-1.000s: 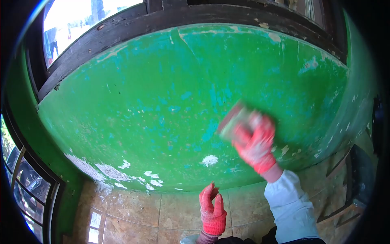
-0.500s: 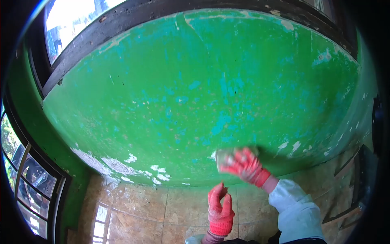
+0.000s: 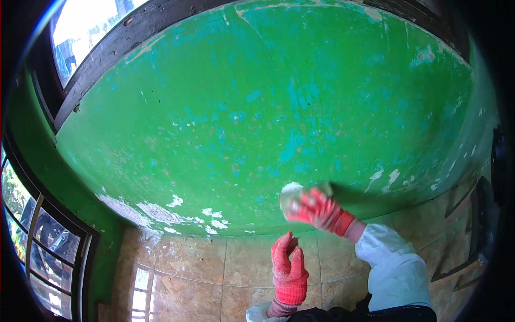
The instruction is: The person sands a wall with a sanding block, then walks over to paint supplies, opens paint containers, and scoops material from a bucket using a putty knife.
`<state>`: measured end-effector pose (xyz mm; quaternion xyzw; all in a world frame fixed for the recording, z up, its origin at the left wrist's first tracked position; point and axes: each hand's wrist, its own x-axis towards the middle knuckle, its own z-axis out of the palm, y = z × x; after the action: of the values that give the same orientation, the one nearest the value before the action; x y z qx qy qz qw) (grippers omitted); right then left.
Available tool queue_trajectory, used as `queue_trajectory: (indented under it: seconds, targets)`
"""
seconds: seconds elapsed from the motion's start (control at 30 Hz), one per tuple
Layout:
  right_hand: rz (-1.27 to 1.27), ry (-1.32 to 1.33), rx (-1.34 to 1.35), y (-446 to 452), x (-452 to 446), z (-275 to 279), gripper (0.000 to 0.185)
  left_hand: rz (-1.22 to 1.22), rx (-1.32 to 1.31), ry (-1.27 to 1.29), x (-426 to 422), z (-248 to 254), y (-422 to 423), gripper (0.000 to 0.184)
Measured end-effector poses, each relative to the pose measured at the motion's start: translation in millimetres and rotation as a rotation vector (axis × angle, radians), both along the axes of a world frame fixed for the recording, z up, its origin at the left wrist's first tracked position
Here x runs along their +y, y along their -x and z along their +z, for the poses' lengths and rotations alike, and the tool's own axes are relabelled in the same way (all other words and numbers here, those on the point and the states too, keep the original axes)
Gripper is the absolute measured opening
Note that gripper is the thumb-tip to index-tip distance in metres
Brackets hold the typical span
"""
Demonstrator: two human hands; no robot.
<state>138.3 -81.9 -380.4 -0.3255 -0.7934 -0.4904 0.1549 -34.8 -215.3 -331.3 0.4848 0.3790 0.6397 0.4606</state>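
My right hand [image 3: 320, 211], in a red-and-grey work glove, presses a flat greyish pad [image 3: 285, 200], which looks like sandpaper, against the lower part of the green wall [image 3: 214, 118]. Motion blurs its fingers, and they cover most of the pad. A white bare patch [image 3: 292, 187] shows just above the pad. Lower down, in front of the floor tiles, my left hand [image 3: 288, 271] wears the same kind of glove. It hangs apart from the wall, thumb and fingers loosely bent with a gap between them, and nothing visible in it.
Peeled white patches [image 3: 161, 212] mark the wall's lower left, with pale debris [image 3: 153, 236] on the tiled floor [image 3: 188, 257] below. A dark wooden sill [image 3: 107, 59] runs above the wall. At left is a barred window [image 3: 53, 241]; a dark wooden frame [image 3: 475, 225] stands at right.
My right hand and the pad have shifted slightly up and left along the wall. More of the white patch shows above the pad. The camera view has tilted down a little.
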Motion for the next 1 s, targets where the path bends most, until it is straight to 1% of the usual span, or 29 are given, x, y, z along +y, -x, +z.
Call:
queue_trajectory:
  seconds: [0.03,0.07,0.1,0.13,0.17,0.2,0.23,0.27,0.3,0.33,0.4,0.43,0.47,0.5,0.57,0.6,0.63,0.67,0.7,0.77,0.8,0.83,0.87,0.9,0.93,0.97,1.0]
  targets:
    - [-0.056,-0.016,0.172,4.2,2.5,35.1,0.066,-0.011,0.010,0.060,1.8,3.1,2.0,0.037]
    - [-0.127,-0.070,0.333,10.8,2.5,77.9,0.074,-0.021,0.022,0.122,0.9,3.9,3.2,0.037]
    - [-0.146,-0.242,0.519,16.6,5.4,122.0,0.074,-0.023,0.025,0.128,1.0,1.4,2.6,0.037]
    - [-0.133,-0.341,0.576,14.0,4.2,154.7,0.074,-0.025,0.005,0.098,3.7,-2.0,1.3,0.039]
    - [-0.174,-0.261,0.725,16.2,-5.4,173.2,0.074,-0.030,-0.015,0.068,5.7,-3.4,-0.8,0.041]
    - [-0.165,-0.291,0.681,13.8,-2.5,165.8,0.073,-0.038,-0.009,0.072,5.1,-2.2,-2.6,0.041]
    - [-0.159,-0.319,0.642,11.9,4.5,149.8,0.073,-0.026,0.010,0.087,3.6,0.8,-3.2,0.038]
    - [-0.121,-0.226,0.555,9.2,9.7,112.9,0.071,-0.014,0.029,0.094,3.8,3.5,-3.2,0.035]
    - [-0.079,-0.134,0.466,5.4,10.6,63.1,0.069,-0.021,0.037,0.090,3.6,5.4,-1.9,0.035]
    - [-0.046,-0.085,0.251,-1.4,6.2,22.3,0.066,-0.028,0.021,0.098,1.9,6.5,0.7,0.035]
    - [-0.001,0.013,0.108,-15.8,0.9,-97.4,0.063,-0.040,0.015,0.101,-2.3,4.9,3.9,0.035]
    - [0.004,0.034,0.148,-20.3,2.7,-119.3,0.063,-0.029,-0.025,0.088,-4.4,2.0,4.8,0.037]
    - [0.009,0.055,0.188,-19.5,0.7,-122.7,0.062,-0.019,-0.063,0.077,-5.0,1.7,6.9,0.040]
    - [0.037,0.149,0.148,-33.4,3.0,-121.2,0.062,-0.028,-0.056,0.076,-4.7,4.0,10.6,0.040]
    - [0.004,0.133,0.392,-40.1,-9.9,-62.6,0.063,0.002,0.015,0.109,-4.7,10.6,12.9,0.038]
    - [-0.056,0.014,0.688,-20.6,-16.6,-18.1,0.065,0.021,0.021,0.116,-0.5,8.9,12.3,0.038]
    - [-0.081,-0.129,0.788,-9.8,-18.8,33.2,0.071,0.022,0.021,0.126,2.4,6.5,10.6,0.038]
    - [-0.164,-0.210,0.635,-11.5,-19.6,71.6,0.084,0.000,-0.012,0.149,4.1,4.1,10.0,0.038]
    - [-0.148,-0.241,0.720,-10.1,-16.5,97.6,0.084,-0.027,-0.043,0.169,5.8,2.3,9.1,0.038]
    - [-0.181,-0.304,0.786,-2.8,-7.6,118.3,0.070,-0.033,-0.054,0.193,8.9,-0.1,5.8,0.038]
    - [-0.181,-0.311,0.733,4.3,-1.0,108.8,0.070,-0.028,-0.048,0.184,11.0,-1.7,6.5,0.038]
    - [-0.179,-0.316,0.682,11.7,7.4,86.1,0.070,-0.021,-0.039,0.174,12.8,-2.9,7.9,0.038]
    - [-0.125,-0.081,0.839,19.6,9.8,38.5,0.068,-0.025,-0.038,0.176,13.4,-2.1,8.7,0.038]
    - [-0.084,-0.133,0.259,11.3,3.0,2.8,0.060,-0.003,-0.042,0.157,13.4,0.1,8.6,0.038]
    - [-0.036,-0.077,0.071,7.8,9.5,-51.7,0.054,0.019,-0.047,0.139,13.5,0.4,8.8,0.038]
    - [0.062,0.113,0.096,3.1,12.1,-102.0,0.052,0.018,-0.051,0.138,12.1,-5.1,10.7,0.038]
    - [0.369,0.609,0.425,-6.2,15.4,-147.0,0.049,0.027,0.013,0.102,10.1,-13.8,14.7,0.036]
